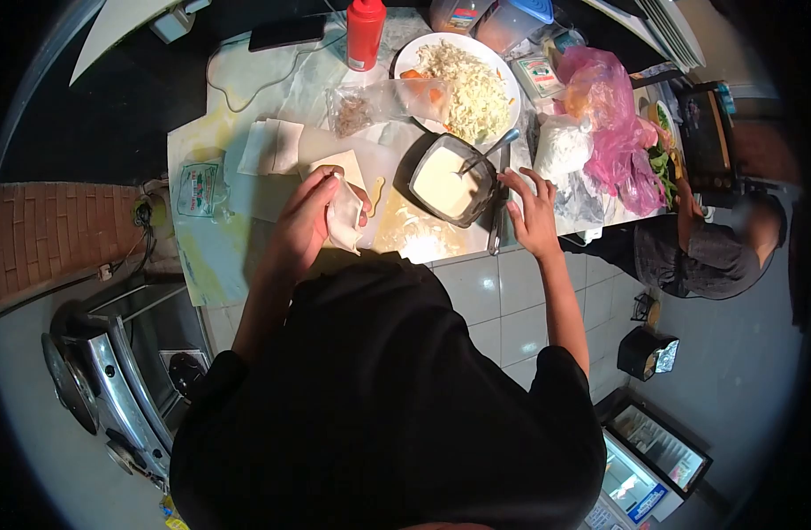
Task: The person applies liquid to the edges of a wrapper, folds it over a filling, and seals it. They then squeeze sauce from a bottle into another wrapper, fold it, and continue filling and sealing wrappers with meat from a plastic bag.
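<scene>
My left hand (308,216) is closed on a pale, thin wrapper (344,216), folded into a pouch-like shape. Beneath it on the work surface lie more square wrappers (344,165). My right hand (534,212) is open, fingers apart and bent, its fingertips close to the right rim of a dark bowl (421,196). Creamy white liquid (447,179) fills much of that bowl, and a spoon (497,152) leans in it. A long, narrow metal utensil (496,225) lies between the bowl and my right hand.
Behind the bowl, a white plate (514,87) holds shredded filling and orange pieces. A clear bag (357,108) overlaps its left side. A red squeeze bottle (365,35), a phone (286,34) and pink plastic bags (610,132) sit farther back. Another person (719,256) is at the right.
</scene>
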